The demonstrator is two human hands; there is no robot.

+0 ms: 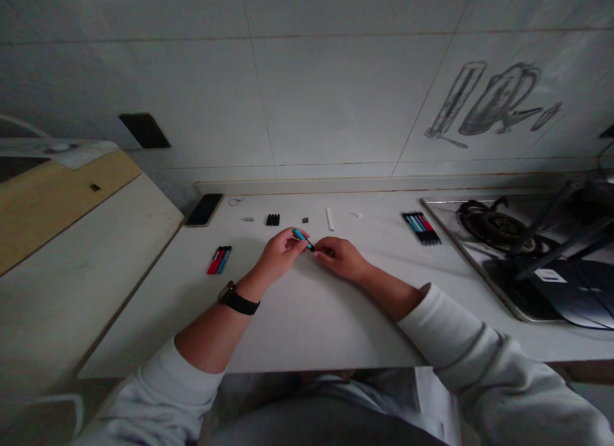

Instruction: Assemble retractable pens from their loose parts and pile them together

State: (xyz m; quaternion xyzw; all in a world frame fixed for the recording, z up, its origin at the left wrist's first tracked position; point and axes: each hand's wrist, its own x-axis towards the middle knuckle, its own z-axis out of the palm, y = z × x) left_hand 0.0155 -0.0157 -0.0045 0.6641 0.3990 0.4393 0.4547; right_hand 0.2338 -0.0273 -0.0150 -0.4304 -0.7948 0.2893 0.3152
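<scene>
Over the middle of the white counter, my left hand [282,250] pinches a blue pen barrel [300,235] that slants down to the right. The barrel ends in a black part, and there the closed fingertips of my right hand [341,256] meet it; whether they hold a further small piece is hidden. Beyond my hands lie, in a row, small springs [248,219], black grips [273,219], tiny dark pieces [306,220], white refills [330,219] and small white pieces [356,214]. Red and blue barrels [219,260] lie to the left.
Several pens [421,228] lie side by side at the right, beside a metal-edged cooktop [460,260] with a black router-like device [551,279] on it. A phone [204,210] rests at the back left, near a pale cabinet [91,241]. The tiled wall [330,100] bounds the counter's back.
</scene>
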